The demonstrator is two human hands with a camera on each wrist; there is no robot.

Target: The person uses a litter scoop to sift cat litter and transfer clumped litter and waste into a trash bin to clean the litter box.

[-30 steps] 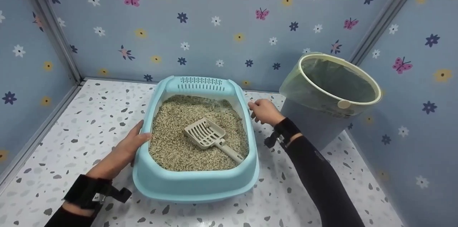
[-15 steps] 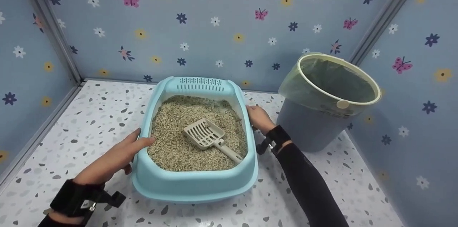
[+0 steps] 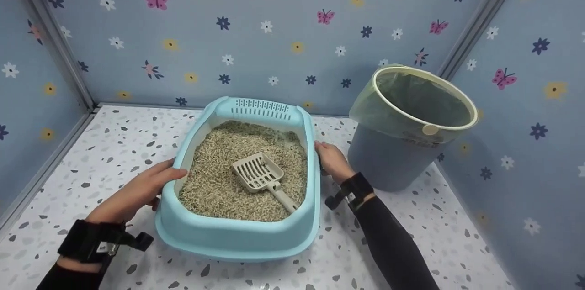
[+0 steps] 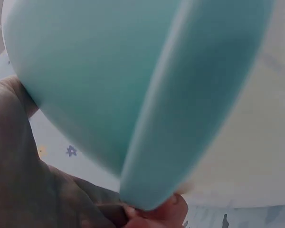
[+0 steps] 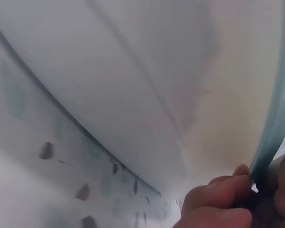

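A light blue litter box (image 3: 242,237) stands on the speckled surface, holding beige pellet litter (image 3: 210,166). On the litter lies a beige slotted litter scoop (image 3: 258,172), its handle pointing toward the front right. My left hand (image 3: 132,192) grips the box's left rim, thumb over the top and fingers underneath. In the left wrist view, fingers (image 4: 156,216) curl under the rim's lower edge. On the opposite side, my right hand (image 3: 333,162) holds the right rim. The right wrist view shows its fingers (image 5: 218,199) curled at the rim's blue edge, beside the pale inner wall.
A grey-blue waste bin (image 3: 388,157) with a pale rim and a translucent green liner (image 3: 365,107) stands close to the right of the box. Patterned blue wall panels (image 3: 256,7) enclose the back and both sides. The speckled surface (image 3: 91,166) extends around the box.
My right hand, earlier beside the right rim, has taken hold of it. The box has turned a little, its back swinging right and its front left. The scoop rides along on the litter.
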